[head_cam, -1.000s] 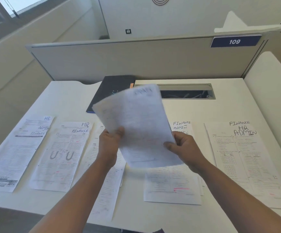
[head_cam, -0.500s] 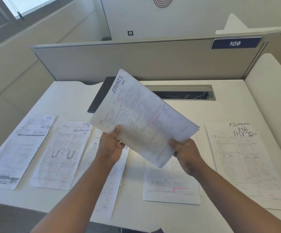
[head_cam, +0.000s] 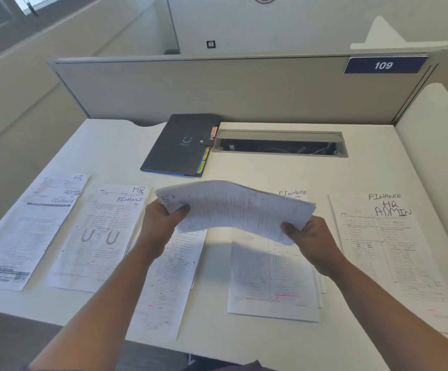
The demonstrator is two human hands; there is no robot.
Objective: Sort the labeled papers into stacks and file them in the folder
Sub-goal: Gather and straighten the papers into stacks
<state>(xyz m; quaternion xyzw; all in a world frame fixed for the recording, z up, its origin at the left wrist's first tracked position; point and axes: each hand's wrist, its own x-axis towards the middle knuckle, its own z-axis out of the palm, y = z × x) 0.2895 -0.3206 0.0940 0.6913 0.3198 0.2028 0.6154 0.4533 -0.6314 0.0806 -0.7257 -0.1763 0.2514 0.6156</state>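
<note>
Papers (head_cam: pixel 240 210) between both hands' fingers (head_cam: pixel 288 228)

A bunch of papers (head_cam: pixel 235 210) is held up over the desk, lying nearly flat and sagging a bit. Fingers pinch it at its left end and at its right end. Five stacks lie flat in a row under and beside the fingers: far left stack (head_cam: pixel 27 231), next stack (head_cam: pixel 99 236), middle stack (head_cam: pixel 164 285), right stack (head_cam: pixel 271 279), far right stack (head_cam: pixel 389 247). The dark folder (head_cam: pixel 181 144) lies closed, past the fingers.
</note>
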